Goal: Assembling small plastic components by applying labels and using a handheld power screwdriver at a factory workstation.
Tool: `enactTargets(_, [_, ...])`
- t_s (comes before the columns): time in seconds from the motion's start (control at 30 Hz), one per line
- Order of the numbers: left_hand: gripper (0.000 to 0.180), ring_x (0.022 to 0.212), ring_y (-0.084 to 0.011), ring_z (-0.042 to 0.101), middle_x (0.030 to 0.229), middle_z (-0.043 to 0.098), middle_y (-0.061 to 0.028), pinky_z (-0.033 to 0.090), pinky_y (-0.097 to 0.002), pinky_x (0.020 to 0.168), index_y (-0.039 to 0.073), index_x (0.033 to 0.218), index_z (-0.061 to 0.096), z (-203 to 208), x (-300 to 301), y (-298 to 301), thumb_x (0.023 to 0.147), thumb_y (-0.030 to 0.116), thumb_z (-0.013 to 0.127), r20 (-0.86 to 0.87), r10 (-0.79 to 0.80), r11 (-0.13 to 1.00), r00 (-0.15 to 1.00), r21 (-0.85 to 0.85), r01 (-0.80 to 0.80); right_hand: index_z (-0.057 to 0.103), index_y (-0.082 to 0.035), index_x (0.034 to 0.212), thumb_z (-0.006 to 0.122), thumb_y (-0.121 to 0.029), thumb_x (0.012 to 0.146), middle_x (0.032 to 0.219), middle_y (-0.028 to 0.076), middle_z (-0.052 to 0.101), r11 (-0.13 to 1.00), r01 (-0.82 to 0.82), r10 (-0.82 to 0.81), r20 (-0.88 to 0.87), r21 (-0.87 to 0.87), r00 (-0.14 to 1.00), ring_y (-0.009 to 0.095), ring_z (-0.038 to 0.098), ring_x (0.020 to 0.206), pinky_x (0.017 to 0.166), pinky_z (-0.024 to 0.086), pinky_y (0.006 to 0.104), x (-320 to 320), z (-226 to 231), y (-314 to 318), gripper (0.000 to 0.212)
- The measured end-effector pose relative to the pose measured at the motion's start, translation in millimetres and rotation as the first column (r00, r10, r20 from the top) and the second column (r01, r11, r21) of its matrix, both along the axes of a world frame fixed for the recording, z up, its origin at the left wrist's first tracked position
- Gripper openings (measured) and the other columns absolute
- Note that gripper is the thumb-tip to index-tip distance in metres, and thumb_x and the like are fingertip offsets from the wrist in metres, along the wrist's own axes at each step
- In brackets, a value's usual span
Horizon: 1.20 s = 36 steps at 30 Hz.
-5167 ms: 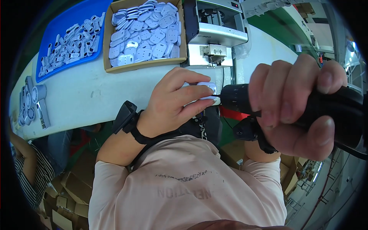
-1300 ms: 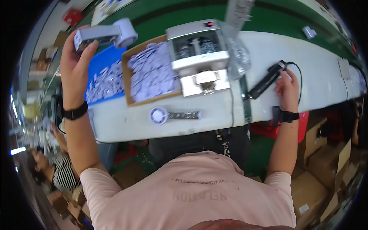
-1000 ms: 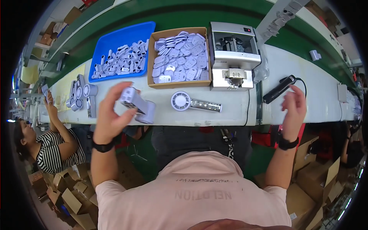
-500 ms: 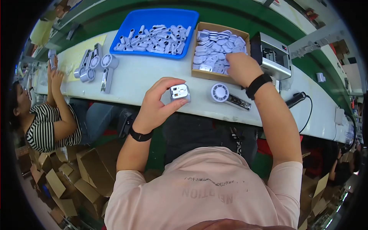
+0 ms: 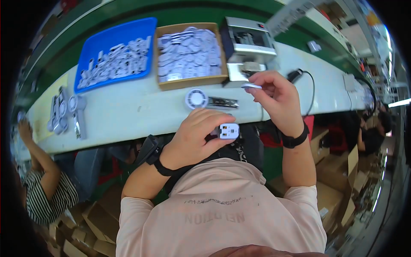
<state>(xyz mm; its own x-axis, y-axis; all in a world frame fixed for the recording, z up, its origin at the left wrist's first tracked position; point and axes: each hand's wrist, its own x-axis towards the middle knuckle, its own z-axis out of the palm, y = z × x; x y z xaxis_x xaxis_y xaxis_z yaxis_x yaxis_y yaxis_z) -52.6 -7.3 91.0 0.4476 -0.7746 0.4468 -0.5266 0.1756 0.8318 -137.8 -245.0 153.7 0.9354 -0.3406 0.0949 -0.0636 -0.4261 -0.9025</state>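
My left hand [image 5: 198, 136] is wrapped round a white boxy device part [image 5: 230, 131], held just off the table's near edge. Its rounded end face points up and shows several small dark openings; the rest is hidden by the fingers. Between the thumb and fingertips of my right hand [image 5: 277, 97] is a thin, flat white plastic piece [image 5: 251, 86], seen nearly edge-on. That hand hovers before a silver and black benchtop machine [image 5: 251, 50]. A white handheld fan [image 5: 197, 99] with its handle's inside exposed lies on the table beyond my left hand.
A cardboard box [image 5: 192, 82] of flat white pieces stands beside the machine. Left of it is a blue tray [image 5: 87, 50] with white handle-like parts. More handheld fans [image 5: 77, 105] lie farther left, near another person's arm [image 5: 40, 150]. A black-handled corded tool [image 5: 294, 76] lies right.
My right hand has left the cardboard box with a flat white piece and come nearer, by the machine. My left hand has drawn the device part closer to my body. The view has swung right.
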Motion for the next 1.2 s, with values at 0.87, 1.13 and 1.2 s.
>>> enactTargets(0.87, [0.056, 0.115, -0.028, 0.072, 0.126, 0.071, -0.013, 0.056, -0.0367, 0.1, 0.005, 0.134, 0.063, -8.5, -19.9, -143.8, 0.085, 0.012, 0.088, -0.216, 0.009, 0.981, 0.976, 0.193, 0.033, 0.076, -0.002, 0.111, 0.08, 0.003, 0.085, 0.12, 0.012, 0.074, 0.914, -0.185, 0.306, 0.314, -0.362, 0.899, 0.03, 0.07, 0.102, 0.085, 0.057, 0.0375, -68.2, -29.9, -98.7, 0.027])
enactTargets(1.13, [0.065, 0.115, -0.0303, 0.071, 0.131, 0.071, -0.0128, 0.055, -0.0379, 0.1, 0.007, 0.143, 0.057, -15.2, -20.3, -138.8, 0.085, 0.009, 0.087, -0.158, -0.004, 0.99, 0.987, 0.138, 0.026, 0.076, -0.004, 0.111, 0.085, -0.003, 0.079, 0.107, 0.011, 0.073, 0.907, -0.104, 0.208, 0.219, -0.408, 0.953, 0.028, 0.068, 0.095, 0.079, 0.056, 0.0361, -64.5, -11.9, -85.8, 0.033])
enactTargets(1.2, [0.069, 0.116, -0.0324, 0.07, 0.133, 0.071, -0.0128, 0.055, -0.0386, 0.099, 0.007, 0.146, 0.055, -17.4, -19.0, -138.3, 0.085, 0.008, 0.086, -0.086, -0.013, 0.992, 0.996, 0.122, 0.024, 0.076, -0.004, 0.112, 0.086, -0.005, 0.078, 0.096, 0.01, 0.069, 0.861, -0.038, 0.201, 0.27, -0.507, 0.942, 0.028, 0.066, 0.087, 0.073, 0.055, 0.0355, -65.3, 6.3, -84.9, 0.036])
